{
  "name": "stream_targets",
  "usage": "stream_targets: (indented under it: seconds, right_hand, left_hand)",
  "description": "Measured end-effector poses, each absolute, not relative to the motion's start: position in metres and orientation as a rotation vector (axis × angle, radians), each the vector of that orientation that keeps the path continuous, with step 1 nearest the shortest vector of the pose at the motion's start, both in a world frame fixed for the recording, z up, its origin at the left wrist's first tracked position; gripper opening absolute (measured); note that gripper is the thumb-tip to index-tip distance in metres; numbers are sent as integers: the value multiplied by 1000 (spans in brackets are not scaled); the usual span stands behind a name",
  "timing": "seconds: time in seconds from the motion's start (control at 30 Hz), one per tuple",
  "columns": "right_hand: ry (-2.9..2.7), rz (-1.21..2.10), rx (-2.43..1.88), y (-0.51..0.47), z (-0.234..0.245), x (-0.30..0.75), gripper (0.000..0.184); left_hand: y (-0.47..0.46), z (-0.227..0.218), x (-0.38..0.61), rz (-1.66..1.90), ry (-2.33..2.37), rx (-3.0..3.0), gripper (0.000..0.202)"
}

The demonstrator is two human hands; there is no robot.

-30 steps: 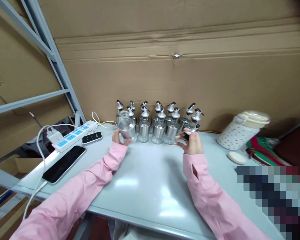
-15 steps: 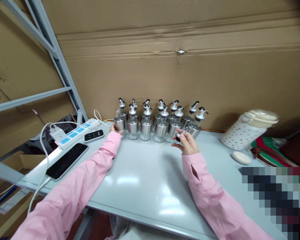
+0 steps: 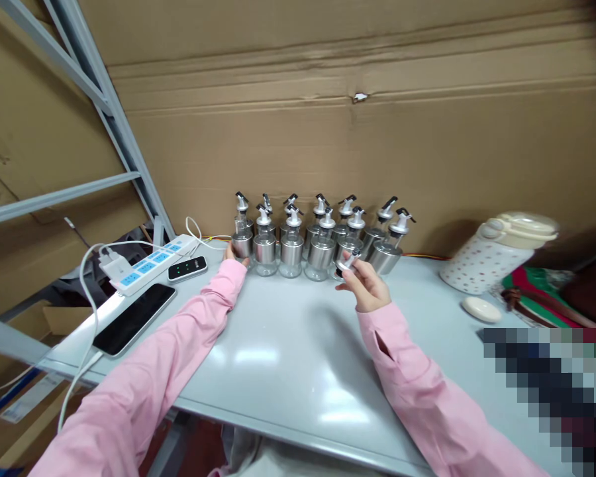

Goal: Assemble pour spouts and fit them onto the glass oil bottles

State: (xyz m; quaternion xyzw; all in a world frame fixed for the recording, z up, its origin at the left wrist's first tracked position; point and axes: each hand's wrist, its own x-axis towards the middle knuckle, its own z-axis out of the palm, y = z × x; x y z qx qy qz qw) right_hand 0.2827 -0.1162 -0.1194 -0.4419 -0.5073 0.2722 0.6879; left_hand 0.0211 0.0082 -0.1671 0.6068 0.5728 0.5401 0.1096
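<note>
My left hand [image 3: 231, 256] is closed round the side of a glass oil bottle [image 3: 242, 244] with a steel sleeve, at the left end of the front row. Its neck is bare, with no spout on it. Between the fingertips of my right hand [image 3: 370, 286] is a loose pour spout [image 3: 348, 261], silver and black, held over the table in front of the row. Several like bottles stand upright in two rows, such as this front-row oil bottle [image 3: 291, 250], with silver spouts and black levers on top. My right hand partly hides the bottles behind it.
On the left lie a power strip [image 3: 151, 263], a small black device [image 3: 187, 268] and a phone [image 3: 135, 320], with white cables around them. A dotted white flask [image 3: 491, 255] and an oval white object [image 3: 481, 309] are on the right. Cardboard [image 3: 298, 146] stands behind the table.
My left hand and its bottle have shifted slightly right, closer to the neighbouring bottle. My right hand has moved a little left with the spout, which is now tilted differently.
</note>
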Motion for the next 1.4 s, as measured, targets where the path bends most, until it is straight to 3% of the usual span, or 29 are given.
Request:
stream_targets:
  seconds: [0.1,0.23,0.37,0.53,0.87,1.0,1.1,1.2,1.4]
  right_hand:
    - [-1258,518,-1035,-121,-116,281,37]
    - [-1547,233,-1082,-131,-111,277,31]
    - [-1787,-65,-1068,-141,-115,268,36]
    - [-1899,-403,-1148,-149,-123,256,42]
    - [-1993,-406,-938,-137,-116,274,23]
    - [-2010,-276,-871,-135,-119,271,38]
    - [-2045,-258,-803,-136,-120,265,32]
    - [-2047,-344,-813,-139,-118,263,32]
    - [-2150,-676,-801,-142,-111,261,45]
  left_hand:
    - [-8,-154,21,1650,1622,1911,65]
    - [-39,-150,48,1582,1381,2176,41]
    - [-82,-166,94,1370,1094,2381,54]
    - [-110,-174,114,1231,1118,2416,39]
    - [-114,-163,101,1127,1029,2462,30]
    - [-115,-164,98,1066,959,2498,24]
    - [-113,-165,99,984,948,2500,33]
    - [-110,-166,103,821,1087,2471,42]
    - [-110,-172,109,688,1092,2519,40]
